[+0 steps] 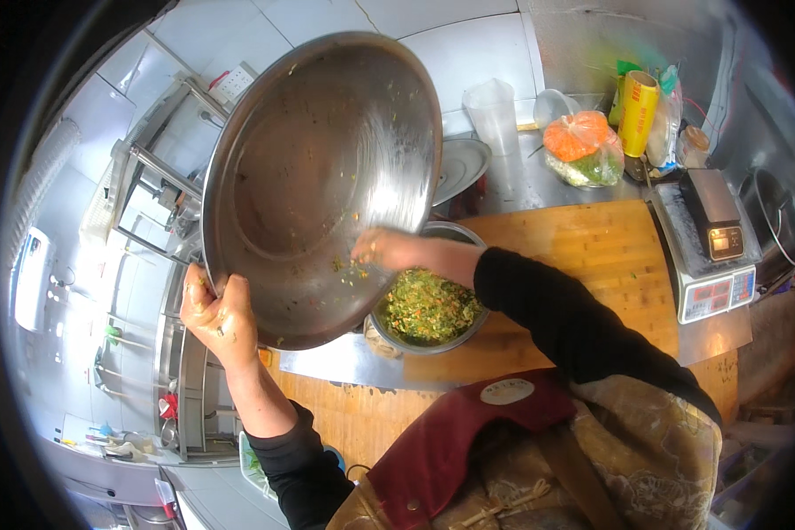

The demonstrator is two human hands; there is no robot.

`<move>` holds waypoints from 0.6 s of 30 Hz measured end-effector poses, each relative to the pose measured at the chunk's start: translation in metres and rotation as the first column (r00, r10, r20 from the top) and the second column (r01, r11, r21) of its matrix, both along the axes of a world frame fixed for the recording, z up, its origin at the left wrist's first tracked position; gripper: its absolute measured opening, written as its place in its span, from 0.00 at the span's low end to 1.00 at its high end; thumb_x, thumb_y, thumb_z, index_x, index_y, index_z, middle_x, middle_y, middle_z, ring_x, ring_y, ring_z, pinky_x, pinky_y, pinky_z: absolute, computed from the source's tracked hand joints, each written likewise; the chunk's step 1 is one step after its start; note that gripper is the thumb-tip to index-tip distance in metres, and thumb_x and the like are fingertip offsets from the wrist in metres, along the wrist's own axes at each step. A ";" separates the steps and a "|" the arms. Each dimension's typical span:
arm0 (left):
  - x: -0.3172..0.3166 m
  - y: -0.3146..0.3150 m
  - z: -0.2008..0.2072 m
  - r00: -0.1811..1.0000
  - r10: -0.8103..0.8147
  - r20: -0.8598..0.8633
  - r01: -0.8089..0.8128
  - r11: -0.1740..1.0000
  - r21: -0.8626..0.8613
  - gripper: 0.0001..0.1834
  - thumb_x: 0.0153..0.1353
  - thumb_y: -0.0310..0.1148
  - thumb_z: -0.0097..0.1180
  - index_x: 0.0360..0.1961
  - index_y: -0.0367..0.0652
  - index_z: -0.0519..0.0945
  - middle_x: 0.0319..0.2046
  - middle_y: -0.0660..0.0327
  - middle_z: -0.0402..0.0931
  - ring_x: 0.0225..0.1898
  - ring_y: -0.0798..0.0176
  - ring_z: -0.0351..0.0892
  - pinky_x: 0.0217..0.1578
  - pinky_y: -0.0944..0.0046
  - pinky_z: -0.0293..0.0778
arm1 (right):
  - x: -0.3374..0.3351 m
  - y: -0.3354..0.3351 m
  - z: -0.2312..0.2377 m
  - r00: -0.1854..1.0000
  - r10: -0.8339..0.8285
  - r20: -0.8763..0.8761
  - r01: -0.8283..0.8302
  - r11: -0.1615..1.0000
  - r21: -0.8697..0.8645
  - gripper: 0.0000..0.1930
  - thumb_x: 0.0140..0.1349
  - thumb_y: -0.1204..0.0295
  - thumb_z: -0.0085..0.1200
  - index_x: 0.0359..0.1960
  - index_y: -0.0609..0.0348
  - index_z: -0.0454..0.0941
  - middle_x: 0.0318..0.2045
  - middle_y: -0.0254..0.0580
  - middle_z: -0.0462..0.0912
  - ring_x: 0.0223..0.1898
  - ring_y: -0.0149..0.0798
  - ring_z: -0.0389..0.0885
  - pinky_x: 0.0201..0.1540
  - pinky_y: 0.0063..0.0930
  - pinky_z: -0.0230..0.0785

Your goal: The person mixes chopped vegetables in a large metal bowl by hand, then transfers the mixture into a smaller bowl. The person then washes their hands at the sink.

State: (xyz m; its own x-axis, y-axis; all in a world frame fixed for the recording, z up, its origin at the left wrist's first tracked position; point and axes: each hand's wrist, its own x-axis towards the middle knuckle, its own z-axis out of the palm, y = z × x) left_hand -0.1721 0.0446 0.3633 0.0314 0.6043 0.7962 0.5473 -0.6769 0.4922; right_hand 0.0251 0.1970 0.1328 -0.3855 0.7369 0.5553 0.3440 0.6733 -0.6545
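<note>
My left hand is closed on the rim of a big metal basin, which is held up and tipped on its side, its inside facing me. A few chopped bits cling to the basin's wall. My right hand reaches to its lower inner side; motion smears the fingers, and I cannot make out whether they hold anything. Just beneath stands a smaller metal bowl filled with a chopped green, yellow and orange vegetable mix. Some bits stick to my left hand.
A wooden cutting board lies on the metal counter. To its right are a digital scale and a dark pot. Behind it stand bagged chopped vegetables, a yellow roll, a clear pitcher and a metal lid.
</note>
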 end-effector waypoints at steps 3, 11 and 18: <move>-0.001 0.002 0.002 0.992 0.114 0.049 -0.114 0.993 -0.005 0.12 0.45 0.17 0.49 0.18 0.42 0.59 0.18 0.73 0.55 0.23 0.78 0.50 0.24 0.76 0.49 | 0.004 0.008 0.019 0.993 -0.112 0.035 0.095 0.943 0.318 0.10 0.63 0.72 0.49 0.42 0.55 0.79 0.41 0.45 0.79 0.46 0.44 0.77 0.54 0.40 0.66; -0.014 -0.003 0.006 0.993 -0.055 0.105 0.056 0.998 -0.007 0.10 0.47 0.19 0.51 0.19 0.42 0.63 0.18 0.74 0.59 0.23 0.79 0.54 0.26 0.77 0.53 | 0.005 0.008 0.033 0.988 -0.139 -0.068 0.154 0.914 0.374 0.10 0.65 0.64 0.50 0.38 0.57 0.78 0.37 0.44 0.79 0.39 0.47 0.78 0.44 0.38 0.72; 0.003 0.001 0.008 0.984 -0.065 0.166 0.070 0.997 -0.020 0.07 0.46 0.20 0.53 0.21 0.41 0.68 0.21 0.71 0.64 0.26 0.77 0.59 0.30 0.75 0.58 | -0.029 0.007 0.178 0.805 -0.123 -0.580 0.393 0.843 0.366 0.10 0.58 0.66 0.57 0.36 0.58 0.80 0.35 0.43 0.80 0.40 0.45 0.79 0.42 0.38 0.72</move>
State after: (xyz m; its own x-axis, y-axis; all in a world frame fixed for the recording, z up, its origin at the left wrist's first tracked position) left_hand -0.1691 0.0456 0.3713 -0.0578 0.6255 0.7781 0.4106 -0.6955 0.5896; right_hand -0.0040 0.2039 0.3112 0.2262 0.3784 0.8976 0.2508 0.8678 -0.4290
